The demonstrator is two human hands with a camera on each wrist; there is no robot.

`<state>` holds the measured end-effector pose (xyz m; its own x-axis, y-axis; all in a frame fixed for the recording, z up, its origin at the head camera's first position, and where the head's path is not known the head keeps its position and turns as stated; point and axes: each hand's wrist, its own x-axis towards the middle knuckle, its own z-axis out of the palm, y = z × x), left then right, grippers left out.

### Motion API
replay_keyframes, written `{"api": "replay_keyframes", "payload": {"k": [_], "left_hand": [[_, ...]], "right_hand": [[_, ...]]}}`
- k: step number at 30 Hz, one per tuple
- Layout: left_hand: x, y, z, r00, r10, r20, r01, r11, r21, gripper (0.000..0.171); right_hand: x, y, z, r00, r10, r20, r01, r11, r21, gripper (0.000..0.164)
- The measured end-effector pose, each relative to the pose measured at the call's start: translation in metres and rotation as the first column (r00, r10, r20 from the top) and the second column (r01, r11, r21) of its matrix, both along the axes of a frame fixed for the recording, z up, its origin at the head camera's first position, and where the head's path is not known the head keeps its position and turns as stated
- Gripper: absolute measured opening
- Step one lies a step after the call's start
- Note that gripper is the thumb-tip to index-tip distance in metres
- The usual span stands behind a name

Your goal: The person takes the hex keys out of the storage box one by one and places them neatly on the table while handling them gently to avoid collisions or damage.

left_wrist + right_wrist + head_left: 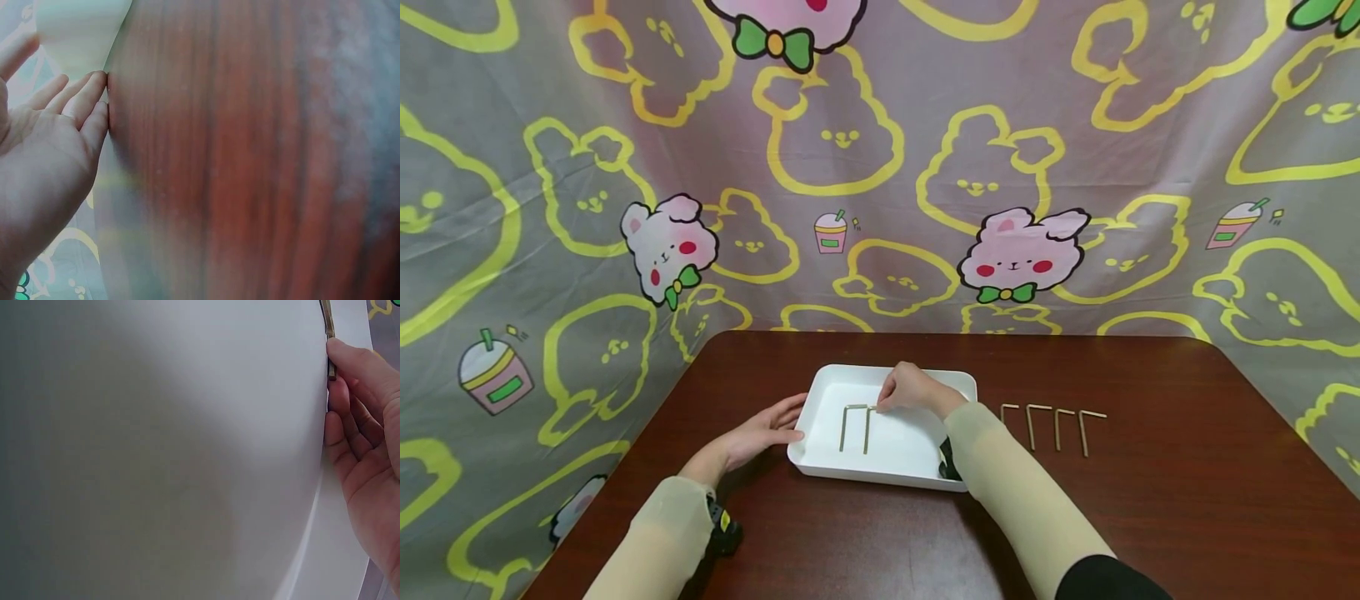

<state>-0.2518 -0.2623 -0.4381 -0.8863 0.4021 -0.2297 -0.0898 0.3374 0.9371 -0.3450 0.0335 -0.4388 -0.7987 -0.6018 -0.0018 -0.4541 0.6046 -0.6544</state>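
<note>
A white tray (895, 465) lies on the brown table, and in it are two L-shaped hex keys side by side. My right hand (917, 390) is over the tray, its thumb and forefinger pinching the short arm of the right-hand hex key (867, 433). That pinched end (331, 365) also shows in the right wrist view. The other hex key (842, 429) lies just left of it, untouched. My left hand (752, 437) is at the tray's left side, fingers extended against the outer wall and thumb near the front corner; the left wrist view shows the fingers (87, 100) fairly straight.
Several more hex keys (1057, 429) lie in a row on the table right of the tray, the leftmost partly behind the right sleeve. A cartoon-print curtain (880, 167) hangs behind and along the sides of the table (1187, 467).
</note>
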Motion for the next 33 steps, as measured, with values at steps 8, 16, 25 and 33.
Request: {"api": "replay_keyframes", "payload": {"k": [8, 16, 25, 33], "left_hand": [[0.001, 0.001, -0.001, 1.000, 0.003, -0.001, -0.003, 1.000, -0.029, 0.077], [0.001, 0.002, 0.000, 1.000, 0.021, 0.001, -0.021, 1.000, -0.021, 0.076], [0.000, 0.000, -0.001, 0.999, 0.031, 0.007, -0.031, 0.999, -0.031, 0.078], [0.001, 0.001, 0.001, 1.000, 0.014, -0.001, -0.014, 0.999, -0.033, 0.078]], "right_hand": [[0.001, 0.003, -0.001, 1.000, 0.022, -0.019, -0.022, 1.000, -0.010, 0.013], [0.001, 0.006, 0.001, 0.999, 0.035, -0.018, -0.035, 0.999, -0.025, 0.013], [-0.002, 0.010, 0.016, 0.999, 0.031, -0.037, -0.034, 0.997, -0.065, 0.011], [-0.001, 0.014, 0.030, 0.998, 0.044, -0.047, -0.047, 0.997, -0.054, 0.010]]}}
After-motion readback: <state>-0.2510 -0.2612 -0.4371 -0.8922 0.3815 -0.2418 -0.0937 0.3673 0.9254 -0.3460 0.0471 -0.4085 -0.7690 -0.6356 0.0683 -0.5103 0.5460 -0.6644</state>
